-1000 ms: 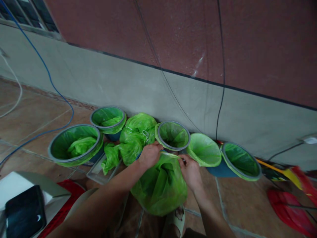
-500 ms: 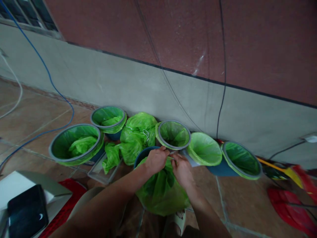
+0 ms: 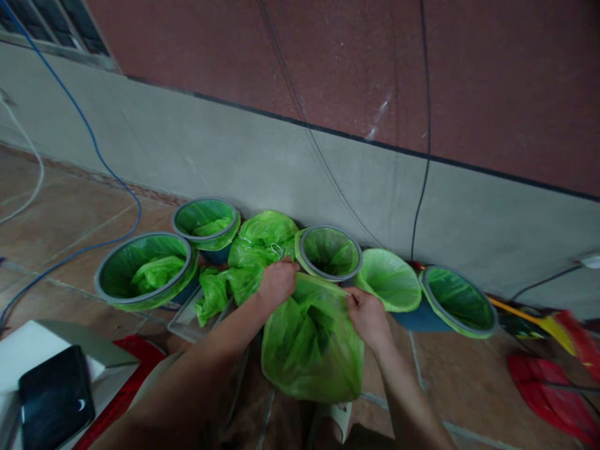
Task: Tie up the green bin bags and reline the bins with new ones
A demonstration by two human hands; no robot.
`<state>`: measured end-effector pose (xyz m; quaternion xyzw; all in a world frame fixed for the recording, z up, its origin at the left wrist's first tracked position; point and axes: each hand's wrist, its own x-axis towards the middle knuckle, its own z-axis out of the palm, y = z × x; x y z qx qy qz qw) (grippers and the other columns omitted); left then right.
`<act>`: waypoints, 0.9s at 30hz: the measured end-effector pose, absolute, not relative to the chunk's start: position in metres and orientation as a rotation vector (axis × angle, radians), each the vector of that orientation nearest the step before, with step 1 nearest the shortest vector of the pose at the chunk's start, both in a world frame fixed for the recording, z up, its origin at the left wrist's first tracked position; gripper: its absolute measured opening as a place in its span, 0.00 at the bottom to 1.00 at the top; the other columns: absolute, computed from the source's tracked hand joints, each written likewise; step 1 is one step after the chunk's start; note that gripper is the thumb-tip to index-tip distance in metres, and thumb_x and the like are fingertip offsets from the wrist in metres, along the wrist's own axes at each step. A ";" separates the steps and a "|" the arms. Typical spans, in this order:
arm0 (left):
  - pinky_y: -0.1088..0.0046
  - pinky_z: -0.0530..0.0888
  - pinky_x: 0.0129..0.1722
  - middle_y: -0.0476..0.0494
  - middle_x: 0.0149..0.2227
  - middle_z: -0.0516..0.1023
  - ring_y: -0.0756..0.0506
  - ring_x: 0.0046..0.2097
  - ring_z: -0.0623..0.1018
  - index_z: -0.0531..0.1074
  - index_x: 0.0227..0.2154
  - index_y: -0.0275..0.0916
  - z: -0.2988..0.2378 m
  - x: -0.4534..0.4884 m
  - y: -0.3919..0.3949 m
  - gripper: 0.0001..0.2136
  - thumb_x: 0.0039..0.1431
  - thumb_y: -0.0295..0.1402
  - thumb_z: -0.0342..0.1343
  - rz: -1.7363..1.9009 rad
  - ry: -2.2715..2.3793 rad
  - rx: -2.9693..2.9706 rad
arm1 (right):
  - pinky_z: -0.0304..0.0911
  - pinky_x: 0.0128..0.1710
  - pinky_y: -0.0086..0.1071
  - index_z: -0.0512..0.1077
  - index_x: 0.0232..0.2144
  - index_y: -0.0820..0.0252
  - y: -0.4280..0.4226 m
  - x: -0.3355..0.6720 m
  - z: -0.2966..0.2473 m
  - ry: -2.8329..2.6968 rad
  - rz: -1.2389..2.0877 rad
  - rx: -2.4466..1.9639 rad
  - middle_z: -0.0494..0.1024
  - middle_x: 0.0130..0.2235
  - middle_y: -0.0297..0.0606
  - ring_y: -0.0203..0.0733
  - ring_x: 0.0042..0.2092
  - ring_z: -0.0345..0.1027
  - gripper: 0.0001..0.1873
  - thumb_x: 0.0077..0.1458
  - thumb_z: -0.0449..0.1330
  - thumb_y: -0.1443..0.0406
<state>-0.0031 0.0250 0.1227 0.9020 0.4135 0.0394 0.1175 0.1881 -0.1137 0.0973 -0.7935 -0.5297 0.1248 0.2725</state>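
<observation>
A green plastic bin bag (image 3: 319,350) is stretched open between my two hands, its far edge pulled wide. My left hand (image 3: 280,281) is closed on the left of that edge, and my right hand (image 3: 368,312) pinches the right. The bag hangs down over a bin that it almost wholly hides. Just beyond my hands stands a grey-rimmed bin (image 3: 329,252) lined with a green bag. Right of it is a bin lined with a paler green bag (image 3: 388,281), without a grey ring on it.
Lined bins (image 3: 145,272) stand to the left, around a heap of green bags (image 3: 262,244) and a clear tray (image 3: 187,322). Another bin (image 3: 458,301) is at right. A phone (image 3: 56,400) lies on a white box (image 3: 42,344). A red dustpan (image 3: 546,394) lies far right.
My hands have moved apart, left hand to the left and right hand to the right. The bag's edge is spread wider and now covers the bin's blue rim.
</observation>
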 end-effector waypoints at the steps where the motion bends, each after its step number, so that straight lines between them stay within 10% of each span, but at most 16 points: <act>1: 0.66 0.75 0.45 0.37 0.40 0.79 0.41 0.44 0.80 0.76 0.38 0.35 0.123 -0.004 0.026 0.12 0.62 0.27 0.47 0.113 1.215 2.643 | 0.65 0.34 0.34 0.79 0.35 0.57 -0.115 0.193 0.098 -1.423 0.423 -2.141 0.82 0.31 0.39 0.45 0.32 0.75 0.17 0.59 0.49 0.63; 9: 0.68 0.75 0.47 0.40 0.43 0.79 0.43 0.44 0.79 0.77 0.39 0.37 0.115 0.005 0.013 0.12 0.62 0.28 0.48 0.165 1.015 2.661 | 0.66 0.51 0.45 0.68 0.57 0.62 -0.113 0.179 0.092 -1.420 0.302 -2.016 0.76 0.53 0.49 0.51 0.51 0.72 0.30 0.51 0.61 0.60; 14: 0.72 0.74 0.46 0.44 0.41 0.78 0.45 0.43 0.78 0.77 0.38 0.40 0.115 0.007 0.006 0.11 0.59 0.26 0.50 0.233 0.892 2.625 | 0.66 0.50 0.42 0.77 0.42 0.58 -0.105 0.159 0.096 -1.538 0.259 -1.897 0.80 0.43 0.43 0.48 0.46 0.73 0.14 0.58 0.54 0.63; 27: 0.75 0.72 0.42 0.48 0.35 0.80 0.49 0.39 0.77 0.79 0.32 0.38 0.126 0.007 0.010 0.08 0.55 0.24 0.55 0.477 0.750 2.274 | 0.68 0.45 0.40 0.78 0.37 0.57 -0.107 0.172 0.104 -1.248 0.385 -1.940 0.82 0.40 0.41 0.47 0.41 0.76 0.14 0.57 0.53 0.63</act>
